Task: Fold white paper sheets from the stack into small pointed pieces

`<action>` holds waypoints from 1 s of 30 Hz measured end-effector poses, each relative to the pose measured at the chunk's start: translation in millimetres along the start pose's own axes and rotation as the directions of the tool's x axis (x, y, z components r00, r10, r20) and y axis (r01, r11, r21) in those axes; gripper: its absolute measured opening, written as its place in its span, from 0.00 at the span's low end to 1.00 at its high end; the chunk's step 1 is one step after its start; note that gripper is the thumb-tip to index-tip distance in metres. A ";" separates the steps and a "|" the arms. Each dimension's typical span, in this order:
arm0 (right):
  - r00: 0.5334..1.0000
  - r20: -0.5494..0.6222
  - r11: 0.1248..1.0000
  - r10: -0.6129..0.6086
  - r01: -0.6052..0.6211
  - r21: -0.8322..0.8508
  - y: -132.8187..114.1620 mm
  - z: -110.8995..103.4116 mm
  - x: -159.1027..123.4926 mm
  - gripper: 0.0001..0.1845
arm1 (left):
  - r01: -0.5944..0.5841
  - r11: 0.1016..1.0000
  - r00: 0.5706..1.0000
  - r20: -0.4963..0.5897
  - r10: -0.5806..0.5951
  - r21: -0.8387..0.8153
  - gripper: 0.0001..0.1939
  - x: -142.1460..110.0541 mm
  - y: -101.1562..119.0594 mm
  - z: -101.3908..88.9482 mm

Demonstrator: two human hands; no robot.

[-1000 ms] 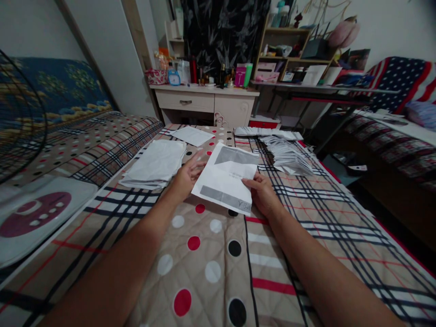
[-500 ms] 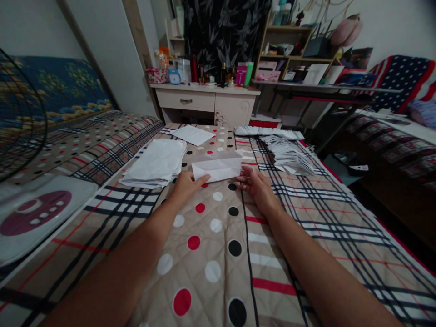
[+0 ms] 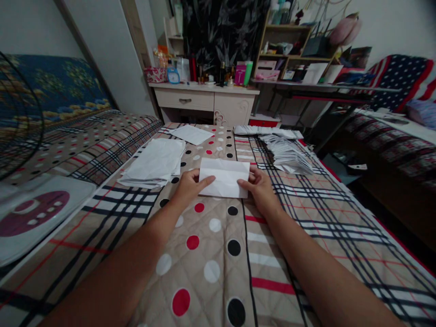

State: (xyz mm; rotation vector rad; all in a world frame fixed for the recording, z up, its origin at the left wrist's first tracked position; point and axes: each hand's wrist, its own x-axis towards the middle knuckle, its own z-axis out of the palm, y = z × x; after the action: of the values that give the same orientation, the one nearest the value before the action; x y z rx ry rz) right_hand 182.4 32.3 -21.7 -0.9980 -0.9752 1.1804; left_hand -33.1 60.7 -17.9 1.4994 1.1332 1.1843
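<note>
A folded sheet of white paper (image 3: 223, 175) is held between my two hands, above the middle of the bedspread. My left hand (image 3: 191, 185) pinches its left end, thumb on the near face and fingers behind. At the right end, my right hand (image 3: 259, 186) grips it the same way. Left of the paper lies a stack of white sheets (image 3: 155, 159); a single flat white sheet (image 3: 192, 134) rests farther back. On the right is a fanned row of folded papers (image 3: 288, 154), with another row of folded papers (image 3: 267, 131) behind it.
The patterned bedspread (image 3: 211, 245) spreads under everything. A white bag with a purple print (image 3: 44, 213) lies at the left edge, below a black wire frame (image 3: 37, 113). Beyond the bed stand a white dresser (image 3: 197, 100) and a desk with shelves (image 3: 289, 81).
The paper has turned its broad face toward me and moved slightly nearer and to the right. My right hand, earlier with fingers loose at its edge, has closed on it.
</note>
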 end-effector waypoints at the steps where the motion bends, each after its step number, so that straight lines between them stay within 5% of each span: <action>1: 1.000 0.016 1.000 0.004 -0.004 -0.020 -0.5 1.3 -1.0 0.31 | 0.009 0.999 0.999 -0.035 -0.011 -0.040 0.22 1.1 -1.5 -0.1; 7: 0.997 0.028 0.997 0.072 -0.072 -0.020 -7.3 7.7 -7.9 0.17 | -0.044 0.979 0.996 -0.085 0.027 -0.200 0.24 4.4 -6.9 -1.5; 14: 0.994 -0.043 0.995 0.098 -0.097 0.019 -6.9 6.6 -7.8 0.17 | -0.060 0.955 0.998 -0.051 0.047 -0.291 0.41 2.1 -0.2 1.1; 19: 0.990 -0.043 0.990 0.138 -0.138 0.003 -6.9 6.6 -9.3 0.14 | 0.026 0.924 0.995 -0.078 -0.060 -0.382 0.31 -0.4 4.2 5.1; 23: 0.993 -0.023 0.991 0.116 -0.117 -0.059 -9.0 6.9 -11.0 0.15 | 0.043 0.951 0.982 -0.163 -0.096 -0.305 0.21 1.6 -0.3 2.8; 27: 0.999 0.003 0.987 0.054 -0.053 -0.152 -9.1 5.5 -10.5 0.21 | 0.046 0.983 0.970 -0.228 -0.086 -0.175 0.22 4.1 -3.6 -0.9; 30: 0.999 0.001 0.987 0.033 -0.032 -0.156 -6.7 2.8 -8.4 0.20 | 0.078 0.974 0.978 -0.176 -0.116 -0.211 0.22 3.9 -1.1 -1.5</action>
State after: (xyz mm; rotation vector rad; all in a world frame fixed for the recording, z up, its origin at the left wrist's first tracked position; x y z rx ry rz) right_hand 180.5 23.6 -15.2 -1.1396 -1.0698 1.1460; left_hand -34.3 64.9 -18.0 1.1845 1.1577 1.3512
